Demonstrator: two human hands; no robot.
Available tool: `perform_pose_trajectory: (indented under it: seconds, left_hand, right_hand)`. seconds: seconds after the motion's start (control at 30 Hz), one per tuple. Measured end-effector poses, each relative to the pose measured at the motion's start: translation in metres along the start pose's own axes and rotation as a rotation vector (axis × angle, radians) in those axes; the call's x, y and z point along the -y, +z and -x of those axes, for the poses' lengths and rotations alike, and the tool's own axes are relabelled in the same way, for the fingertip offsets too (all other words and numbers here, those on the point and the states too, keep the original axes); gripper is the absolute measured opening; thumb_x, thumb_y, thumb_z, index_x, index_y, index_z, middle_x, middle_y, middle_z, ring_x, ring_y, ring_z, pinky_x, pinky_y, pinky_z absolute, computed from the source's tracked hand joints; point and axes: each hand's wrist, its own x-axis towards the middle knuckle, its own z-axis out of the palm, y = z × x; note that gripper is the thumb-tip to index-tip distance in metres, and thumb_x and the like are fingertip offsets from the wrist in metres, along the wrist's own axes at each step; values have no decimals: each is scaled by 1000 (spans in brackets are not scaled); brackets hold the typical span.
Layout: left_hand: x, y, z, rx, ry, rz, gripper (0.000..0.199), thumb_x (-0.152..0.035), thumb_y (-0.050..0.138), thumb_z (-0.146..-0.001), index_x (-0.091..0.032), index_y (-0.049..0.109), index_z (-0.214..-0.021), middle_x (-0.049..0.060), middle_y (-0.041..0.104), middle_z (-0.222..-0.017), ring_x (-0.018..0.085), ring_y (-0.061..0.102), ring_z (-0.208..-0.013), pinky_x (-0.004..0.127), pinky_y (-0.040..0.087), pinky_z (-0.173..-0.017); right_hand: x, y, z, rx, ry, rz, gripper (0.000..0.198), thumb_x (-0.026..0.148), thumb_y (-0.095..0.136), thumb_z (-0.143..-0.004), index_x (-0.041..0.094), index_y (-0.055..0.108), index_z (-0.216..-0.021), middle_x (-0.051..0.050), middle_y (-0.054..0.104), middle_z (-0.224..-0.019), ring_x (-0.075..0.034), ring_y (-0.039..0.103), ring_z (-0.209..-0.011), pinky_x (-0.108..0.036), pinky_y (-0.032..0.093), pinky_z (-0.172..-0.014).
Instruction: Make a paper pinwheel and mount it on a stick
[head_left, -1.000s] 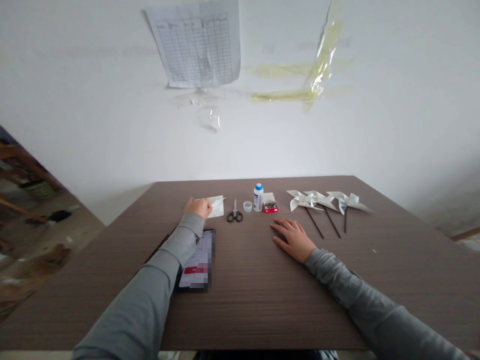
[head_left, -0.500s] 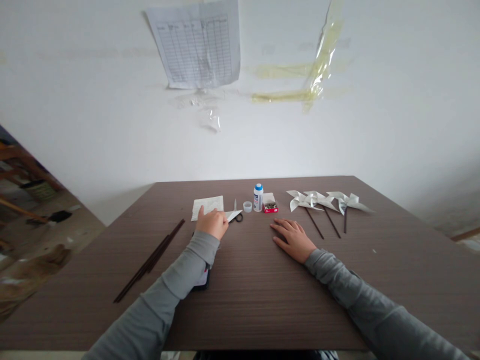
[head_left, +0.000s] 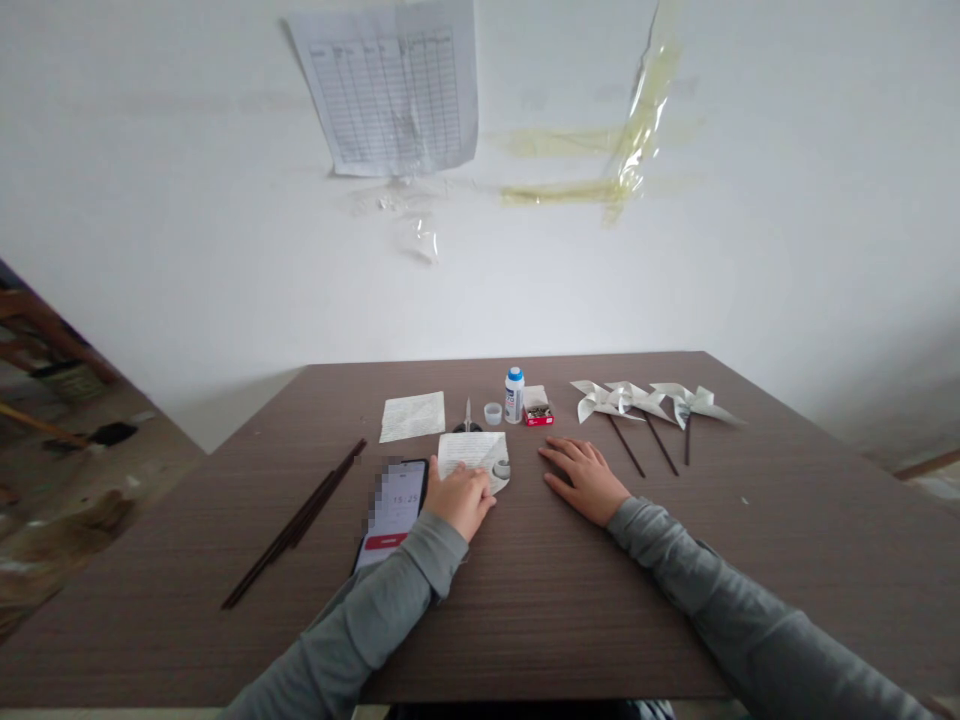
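Observation:
My left hand (head_left: 459, 500) is over the near edge of a printed sheet of paper (head_left: 472, 450), with its fingers closed on it. The sheet's near right corner curls up. Flat on the table lies my right hand (head_left: 585, 482), fingers spread and holding nothing. A second paper sheet (head_left: 412, 416) lies farther back to the left. Behind the held sheet are scissors (head_left: 468, 412), their handles partly covered. A small clear cup (head_left: 493, 413), a white bottle with a blue cap (head_left: 514, 396) and an open red box of small metal pieces (head_left: 538, 413) stand in a row.
Several dark sticks (head_left: 296, 525) lie at the left of the brown table (head_left: 570, 620). A phone (head_left: 391, 505) rests beside my left forearm, partly covered by it. Three paper pinwheels on sticks (head_left: 649, 400) lie at the back right. A white wall rises behind.
My left hand has brought the sheet right and toward me, off the spot beside the other paper. The phone and scissors show more now. My right hand stays put.

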Motion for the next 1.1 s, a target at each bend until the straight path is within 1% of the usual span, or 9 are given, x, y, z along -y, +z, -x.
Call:
perform_pose_trajectory:
  seconds: [0.2,0.37,0.47,0.57,0.63,0.73,0.9,1.0,1.1]
  left_hand:
    - [-2,12,4,16,87,65,22,-10,86,-115,-26,90,-101,12,93,-168,47,77,-173,96,35,-154]
    - [3,33,0,-1,139,110,26,-14,75,-124,-28,95,-134,12,93,-168,42,77,-174,94,31,-157]
    - [7,51,-5,1,162,112,48,-6,71,-121,-31,90,-157,11,91,-172,40,73,-179,87,38,-158]
    - [10,62,-7,-5,198,108,56,-7,71,-116,-31,90,-162,11,88,-177,40,71,-180,74,45,-159]
    - [10,64,-8,-7,204,95,57,-11,71,-116,-32,89,-165,12,85,-181,39,73,-179,66,46,-160]
    - [9,62,-9,7,216,68,64,-15,73,-114,-27,83,-176,17,75,-192,39,71,-181,59,46,-161]
    - [6,62,-4,16,220,14,70,-22,65,-118,-16,74,-188,24,62,-201,46,55,-193,65,44,-161]
    - [6,64,2,3,182,-35,72,-29,54,-122,-18,72,-191,22,54,-207,49,49,-196,69,38,-163]
    - [7,61,5,-1,143,-63,73,-34,59,-121,-24,73,-192,20,53,-209,54,48,-195,78,36,-162]
  right_hand:
    - [-1,2,-1,-12,7,-21,60,41,69,-124,30,80,-182,-17,70,-196,-44,62,-185,-76,43,-158]
    - [-7,6,-4,-60,-11,-100,59,36,54,-128,26,82,-178,-19,74,-191,-44,67,-180,-77,48,-154]
    - [-10,7,-6,-159,-76,-164,61,34,51,-128,24,78,-182,-20,72,-193,-41,68,-180,-73,52,-154]
    - [-5,7,-5,-215,-182,-161,64,29,52,-125,22,73,-186,-21,68,-197,-41,60,-187,-77,46,-156]
    - [3,6,-2,-186,-247,-132,67,26,53,-124,19,71,-188,-23,63,-200,-42,58,-190,-81,44,-156]
    - [20,5,4,-71,-315,-82,71,23,60,-118,20,72,-188,-22,64,-199,-44,61,-188,-79,50,-153]
    - [44,2,14,25,-170,-15,70,24,58,-121,37,76,-188,-5,70,-193,-36,62,-187,-53,47,-158]
    - [49,4,18,3,-142,21,70,25,60,-121,39,75,-189,-3,68,-195,-36,61,-187,-50,47,-157]
    - [47,9,22,-5,-135,59,70,28,61,-122,38,74,-190,-5,64,-198,-39,59,-189,-54,47,-158]
